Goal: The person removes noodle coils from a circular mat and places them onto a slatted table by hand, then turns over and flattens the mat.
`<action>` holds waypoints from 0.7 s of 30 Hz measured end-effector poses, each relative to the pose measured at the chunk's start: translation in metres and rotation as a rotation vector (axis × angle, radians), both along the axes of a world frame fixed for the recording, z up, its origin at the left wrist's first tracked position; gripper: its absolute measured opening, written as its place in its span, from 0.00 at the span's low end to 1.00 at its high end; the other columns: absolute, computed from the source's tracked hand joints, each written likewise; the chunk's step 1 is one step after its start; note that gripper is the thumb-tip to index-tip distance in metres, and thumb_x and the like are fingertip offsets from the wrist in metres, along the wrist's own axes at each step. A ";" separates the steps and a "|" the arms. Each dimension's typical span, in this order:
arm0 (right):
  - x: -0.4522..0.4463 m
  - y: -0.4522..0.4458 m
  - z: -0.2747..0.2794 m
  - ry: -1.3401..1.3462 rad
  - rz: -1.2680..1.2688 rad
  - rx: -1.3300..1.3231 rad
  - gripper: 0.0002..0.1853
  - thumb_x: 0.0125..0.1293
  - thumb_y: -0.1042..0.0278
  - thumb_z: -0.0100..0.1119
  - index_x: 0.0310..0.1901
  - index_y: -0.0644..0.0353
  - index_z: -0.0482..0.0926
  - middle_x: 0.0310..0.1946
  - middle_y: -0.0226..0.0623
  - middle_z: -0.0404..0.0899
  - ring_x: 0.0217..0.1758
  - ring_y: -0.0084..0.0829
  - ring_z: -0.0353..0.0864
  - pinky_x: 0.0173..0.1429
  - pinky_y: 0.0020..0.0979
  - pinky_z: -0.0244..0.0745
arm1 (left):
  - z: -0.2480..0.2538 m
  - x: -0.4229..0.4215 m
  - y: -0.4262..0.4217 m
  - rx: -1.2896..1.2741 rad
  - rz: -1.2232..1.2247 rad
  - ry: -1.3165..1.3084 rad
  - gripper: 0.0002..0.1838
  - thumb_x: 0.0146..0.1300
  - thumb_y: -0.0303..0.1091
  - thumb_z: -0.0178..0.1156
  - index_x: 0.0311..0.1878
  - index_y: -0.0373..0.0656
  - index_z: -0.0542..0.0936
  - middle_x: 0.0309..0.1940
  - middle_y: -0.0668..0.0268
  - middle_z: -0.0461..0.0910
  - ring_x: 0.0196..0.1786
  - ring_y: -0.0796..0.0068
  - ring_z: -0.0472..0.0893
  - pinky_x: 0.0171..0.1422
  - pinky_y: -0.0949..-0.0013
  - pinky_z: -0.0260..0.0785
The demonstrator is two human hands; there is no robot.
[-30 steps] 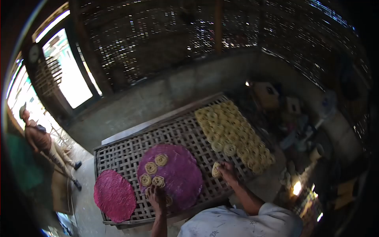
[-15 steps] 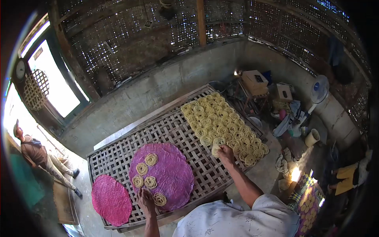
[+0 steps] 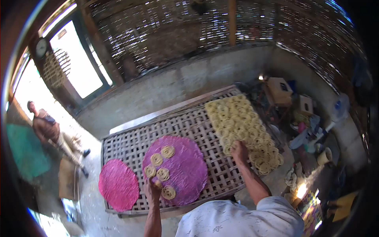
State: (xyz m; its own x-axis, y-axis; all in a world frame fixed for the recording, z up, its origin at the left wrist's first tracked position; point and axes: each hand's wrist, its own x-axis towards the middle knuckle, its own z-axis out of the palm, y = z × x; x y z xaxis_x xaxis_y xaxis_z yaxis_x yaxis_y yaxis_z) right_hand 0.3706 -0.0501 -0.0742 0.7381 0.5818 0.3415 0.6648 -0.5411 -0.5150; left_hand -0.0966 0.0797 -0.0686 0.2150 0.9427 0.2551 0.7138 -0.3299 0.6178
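Two grips look half-closed, their hold unclear; light fingertips best keep coils (image 3: 224, 111) round. Left hand (image 3: 152, 193) is at the purple sheet's (image 3: 187, 166) eight o'clock, right hand (image 3: 240, 152) at the coil batch's six.

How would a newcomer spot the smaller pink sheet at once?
Find the big woven rack in mid-room, then look at its left end. The sheet there is hot pink and roughly oval. Unlike the larger, more purple disc beside it, it carries no pale coils.
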 end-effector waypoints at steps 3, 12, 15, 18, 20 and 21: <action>-0.020 -0.006 0.013 0.113 0.040 0.092 0.23 0.54 0.64 0.72 0.51 0.52 0.75 0.48 0.41 0.76 0.50 0.45 0.79 0.50 0.44 0.76 | 0.036 0.002 -0.012 0.038 0.024 0.007 0.27 0.48 0.27 0.69 0.55 0.46 0.76 0.34 0.57 0.78 0.35 0.56 0.79 0.39 0.56 0.70; -0.170 -0.008 0.042 1.341 0.713 -0.045 0.24 0.68 0.47 0.60 0.50 0.64 0.81 0.40 0.34 0.84 0.40 0.26 0.85 0.42 0.29 0.80 | 0.113 0.045 -0.047 -0.013 -0.018 -0.290 0.26 0.48 0.15 0.60 0.54 0.43 0.76 0.32 0.60 0.76 0.32 0.62 0.77 0.37 0.62 0.71; -0.195 0.001 0.077 1.810 0.652 -0.043 0.30 0.70 0.39 0.53 0.52 0.64 0.79 0.41 0.34 0.84 0.40 0.27 0.85 0.41 0.28 0.80 | 0.127 0.083 -0.076 -0.148 -0.203 -0.333 0.26 0.48 0.15 0.64 0.53 0.42 0.78 0.41 0.60 0.80 0.43 0.65 0.81 0.47 0.65 0.74; -0.185 0.009 0.065 2.215 0.513 0.127 0.24 0.70 0.44 0.55 0.49 0.60 0.80 0.42 0.34 0.83 0.40 0.25 0.83 0.45 0.29 0.78 | 0.134 0.106 -0.092 -0.096 -0.633 -0.211 0.27 0.47 0.19 0.68 0.55 0.42 0.79 0.52 0.58 0.79 0.59 0.59 0.76 0.63 0.59 0.69; -0.170 0.009 0.036 1.886 0.450 0.260 0.18 0.69 0.52 0.59 0.48 0.60 0.80 0.40 0.33 0.82 0.41 0.22 0.80 0.46 0.29 0.76 | 0.120 0.102 -0.091 -0.112 -0.474 -0.263 0.27 0.47 0.20 0.68 0.55 0.42 0.79 0.53 0.57 0.78 0.59 0.55 0.76 0.64 0.58 0.68; -0.161 0.002 0.030 1.711 0.392 0.321 0.15 0.68 0.56 0.61 0.47 0.59 0.80 0.40 0.32 0.82 0.41 0.21 0.79 0.47 0.30 0.76 | 0.107 0.095 -0.090 -0.133 -0.413 -0.294 0.26 0.47 0.21 0.67 0.55 0.42 0.79 0.54 0.56 0.78 0.58 0.53 0.76 0.65 0.58 0.67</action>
State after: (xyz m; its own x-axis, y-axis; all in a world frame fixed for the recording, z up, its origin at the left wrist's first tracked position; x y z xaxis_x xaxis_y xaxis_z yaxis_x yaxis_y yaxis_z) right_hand 0.2097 -0.0478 -0.0444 0.2059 0.8648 -0.4580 -0.6188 -0.2475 -0.7455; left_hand -0.0012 -0.0100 0.0388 0.5134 0.8227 0.2441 0.3311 -0.4524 0.8281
